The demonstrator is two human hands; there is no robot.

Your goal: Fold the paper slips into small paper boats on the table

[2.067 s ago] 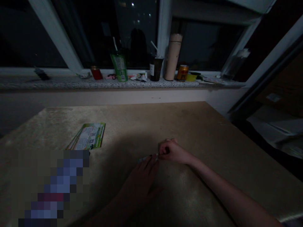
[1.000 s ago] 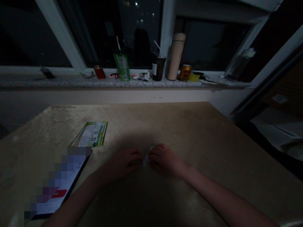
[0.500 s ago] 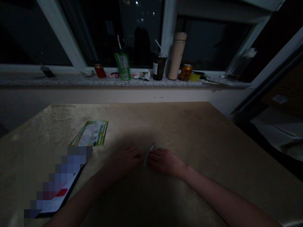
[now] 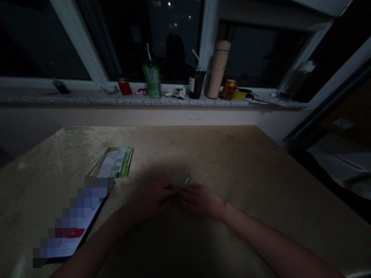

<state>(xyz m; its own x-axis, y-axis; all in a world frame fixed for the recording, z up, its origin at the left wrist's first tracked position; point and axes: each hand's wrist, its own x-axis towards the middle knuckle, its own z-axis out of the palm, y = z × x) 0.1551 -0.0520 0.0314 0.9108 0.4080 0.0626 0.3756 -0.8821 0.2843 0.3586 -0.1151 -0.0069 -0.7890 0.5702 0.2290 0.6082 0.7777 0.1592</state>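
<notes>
Both hands meet low over the middle of the table. My right hand (image 4: 199,199) is closed on a small folded piece of printed paper (image 4: 188,180). Only its upper end, with white and green print, shows beyond the fingers; the rest is hidden. My left hand (image 4: 156,197) has its fingers bent and drawn together, their tips against the right fingertips at the paper's covered end. What lies between the left fingers is too dark to make out. To the left lies a small fanned stack of green and white printed cards (image 4: 117,162).
A blurred-out flat item with a dark edge (image 4: 74,235) lies beside my left forearm on the table (image 4: 220,154). Along the windowsill (image 4: 95,98) stand a green cup (image 4: 152,79), a dark cup (image 4: 196,85), a tall beige flask (image 4: 218,69) and a gold can (image 4: 229,88).
The folded paper has turned and its lower end has gone under the fingers. My left fingertips have closed the small gap to my right hand. The view has shifted slightly.
</notes>
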